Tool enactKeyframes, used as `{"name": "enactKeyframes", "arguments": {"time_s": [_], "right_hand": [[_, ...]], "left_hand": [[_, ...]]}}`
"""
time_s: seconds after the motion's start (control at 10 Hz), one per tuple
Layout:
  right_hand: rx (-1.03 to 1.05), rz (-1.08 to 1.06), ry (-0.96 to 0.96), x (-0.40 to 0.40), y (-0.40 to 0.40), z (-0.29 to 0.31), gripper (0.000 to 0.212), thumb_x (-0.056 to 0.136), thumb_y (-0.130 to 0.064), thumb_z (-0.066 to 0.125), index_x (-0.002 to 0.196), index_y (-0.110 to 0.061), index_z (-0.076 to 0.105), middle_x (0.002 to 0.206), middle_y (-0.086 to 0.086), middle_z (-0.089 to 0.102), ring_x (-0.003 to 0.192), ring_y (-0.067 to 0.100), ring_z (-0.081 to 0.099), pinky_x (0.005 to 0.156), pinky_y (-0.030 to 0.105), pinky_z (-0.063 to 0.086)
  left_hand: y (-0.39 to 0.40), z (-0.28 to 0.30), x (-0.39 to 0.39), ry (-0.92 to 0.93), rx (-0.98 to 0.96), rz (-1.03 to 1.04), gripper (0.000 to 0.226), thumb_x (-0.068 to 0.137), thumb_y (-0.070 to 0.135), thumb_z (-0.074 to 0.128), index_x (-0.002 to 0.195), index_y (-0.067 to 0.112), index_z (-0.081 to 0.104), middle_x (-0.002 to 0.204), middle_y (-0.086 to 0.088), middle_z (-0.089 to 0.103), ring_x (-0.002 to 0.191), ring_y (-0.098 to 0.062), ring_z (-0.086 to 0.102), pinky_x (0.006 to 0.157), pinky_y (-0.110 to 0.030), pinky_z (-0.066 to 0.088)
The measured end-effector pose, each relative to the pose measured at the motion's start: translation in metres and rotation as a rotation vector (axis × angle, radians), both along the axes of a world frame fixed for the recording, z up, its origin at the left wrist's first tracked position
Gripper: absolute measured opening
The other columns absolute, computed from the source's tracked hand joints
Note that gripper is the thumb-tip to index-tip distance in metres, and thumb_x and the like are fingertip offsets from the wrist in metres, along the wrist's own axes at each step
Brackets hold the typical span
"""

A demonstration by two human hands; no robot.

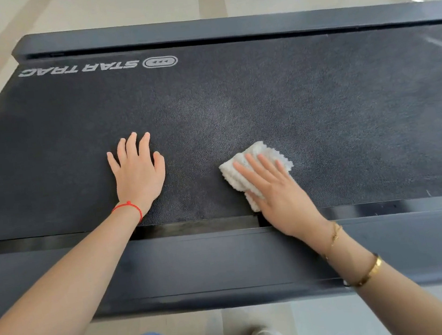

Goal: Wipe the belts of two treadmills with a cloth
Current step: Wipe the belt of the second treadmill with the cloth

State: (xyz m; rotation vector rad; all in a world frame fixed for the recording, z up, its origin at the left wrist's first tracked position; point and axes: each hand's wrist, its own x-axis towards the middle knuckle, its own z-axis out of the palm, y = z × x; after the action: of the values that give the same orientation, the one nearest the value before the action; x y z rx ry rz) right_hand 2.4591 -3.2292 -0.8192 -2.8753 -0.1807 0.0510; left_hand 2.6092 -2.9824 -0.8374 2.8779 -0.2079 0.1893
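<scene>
White cloth (253, 168) folded into a thick pad, lying on the black belt (261, 100) near its near edge, right of centre. Right hand (276, 188) lies flat on top, fingers straight and a bit spread, pressing it down, not pinching. Looks soft, light, textured weave; should bunch or slide out if pushed by one corner, so best handled with the palm over the middle of the pad, as now. Belt looks matte and grainy, some friction likely; paler dusty patch toward the middle and far right. Left hand (137, 170) flat on the belt, well apart to the left of the cloth, fingers spread, holding nothing, red string (128, 207) at the wrist. Near side rail (199, 265) under both forearms, far rail (196, 30) beyond. White logo (99, 66) at far left of the belt. Pale floor (108, 5) around. Only one treadmill in view.
</scene>
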Motion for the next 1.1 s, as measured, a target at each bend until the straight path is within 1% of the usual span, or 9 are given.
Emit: {"name": "enactKeyframes", "arguments": {"time_s": [0.2, 0.3, 0.5, 0.6, 0.7, 0.8, 0.9, 1.0, 1.1], "right_hand": [[-0.072, -0.392, -0.036, 0.03, -0.065, 0.006, 0.056, 0.099, -0.021, 0.04, 0.153, -0.019, 0.025, 0.16, 0.008, 0.023, 0.145, 0.032, 0.02, 0.116, 0.051, 0.016], [-0.163, -0.436, -0.033, 0.041, -0.05, 0.003, 0.058, 0.098, -0.025, 0.042, 0.153, -0.021, 0.024, 0.16, 0.009, 0.021, 0.146, 0.031, 0.019, 0.117, 0.049, 0.013], [-0.086, -0.042, -0.003, 0.015, 0.006, 0.0, 0.059, 0.1, -0.026, 0.04, 0.155, -0.028, 0.018, 0.163, -0.001, 0.012, 0.151, 0.027, 0.007, 0.121, 0.046, 0.006], [0.003, 0.0, 0.0, 0.0, -0.001, -0.001, 0.057, 0.102, -0.028, 0.037, 0.155, -0.031, 0.015, 0.164, -0.006, 0.009, 0.152, 0.021, 0.001, 0.123, 0.043, 0.003], [0.014, -0.092, 0.004, -0.004, -0.033, -0.001, 0.059, 0.101, -0.023, 0.04, 0.155, -0.031, 0.015, 0.164, -0.006, 0.008, 0.152, 0.02, 0.0, 0.123, 0.044, 0.004], [-0.031, -0.272, -0.032, 0.006, -0.067, 0.003, 0.06, 0.098, -0.014, 0.043, 0.154, -0.023, 0.023, 0.163, 0.002, 0.016, 0.149, 0.029, 0.013, 0.119, 0.048, 0.012], [-0.089, -0.452, -0.064, 0.025, -0.076, 0.005, 0.054, 0.098, -0.019, 0.042, 0.15, -0.018, 0.031, 0.156, 0.008, 0.029, 0.141, 0.033, 0.026, 0.114, 0.051, 0.02], [-0.156, -0.464, -0.072, 0.037, -0.048, 0.007, 0.056, 0.096, -0.022, 0.044, 0.15, -0.019, 0.03, 0.156, 0.009, 0.028, 0.142, 0.032, 0.025, 0.113, 0.049, 0.019], [-0.189, -0.166, -0.098, 0.03, -0.004, 0.005, 0.057, 0.092, -0.021, 0.04, 0.149, -0.021, 0.031, 0.157, 0.006, 0.028, 0.141, 0.032, 0.027, 0.109, 0.047, 0.024]], "left_hand": [[-0.001, 0.0, 0.0, -0.008, 0.005, 0.003, 0.051, 0.103, 0.027, 0.038, 0.152, 0.015, 0.033, 0.159, -0.012, 0.028, 0.149, -0.032, 0.018, 0.12, -0.059, 0.009], [-0.002, 0.0, 0.0, -0.007, 0.001, 0.006, 0.051, 0.102, 0.027, 0.038, 0.152, 0.014, 0.034, 0.159, -0.013, 0.028, 0.149, -0.032, 0.017, 0.12, -0.059, 0.009], [-0.003, 0.001, -0.001, -0.012, -0.003, 0.01, 0.051, 0.102, 0.026, 0.039, 0.151, 0.014, 0.034, 0.159, -0.013, 0.029, 0.148, -0.033, 0.018, 0.119, -0.06, 0.01], [-0.003, 0.0, 0.0, -0.009, 0.002, 0.005, 0.051, 0.102, 0.027, 0.038, 0.152, 0.014, 0.034, 0.159, -0.013, 0.028, 0.149, -0.032, 0.018, 0.12, -0.06, 0.01], [-0.001, -0.002, 0.001, -0.013, 0.005, 0.003, 0.051, 0.102, 0.028, 0.039, 0.152, 0.014, 0.034, 0.159, -0.013, 0.029, 0.149, -0.033, 0.019, 0.12, -0.059, 0.01], [-0.001, -0.004, 0.001, -0.03, -0.009, 0.01, 0.051, 0.101, 0.026, 0.041, 0.15, 0.013, 0.037, 0.158, -0.014, 0.031, 0.148, -0.034, 0.021, 0.119, -0.06, 0.011], [-0.002, -0.005, 0.001, -0.037, -0.009, 0.01, 0.051, 0.101, 0.026, 0.042, 0.15, 0.013, 0.038, 0.157, -0.015, 0.032, 0.147, -0.035, 0.022, 0.118, -0.06, 0.012], [-0.002, -0.005, 0.002, -0.041, -0.009, 0.012, 0.051, 0.1, 0.025, 0.042, 0.149, 0.012, 0.039, 0.156, -0.015, 0.033, 0.147, -0.035, 0.022, 0.118, -0.061, 0.012], [-0.003, -0.005, 0.002, -0.04, -0.011, 0.014, 0.051, 0.1, 0.025, 0.042, 0.149, 0.012, 0.038, 0.157, -0.015, 0.033, 0.147, -0.035, 0.022, 0.118, -0.061, 0.012]]}}
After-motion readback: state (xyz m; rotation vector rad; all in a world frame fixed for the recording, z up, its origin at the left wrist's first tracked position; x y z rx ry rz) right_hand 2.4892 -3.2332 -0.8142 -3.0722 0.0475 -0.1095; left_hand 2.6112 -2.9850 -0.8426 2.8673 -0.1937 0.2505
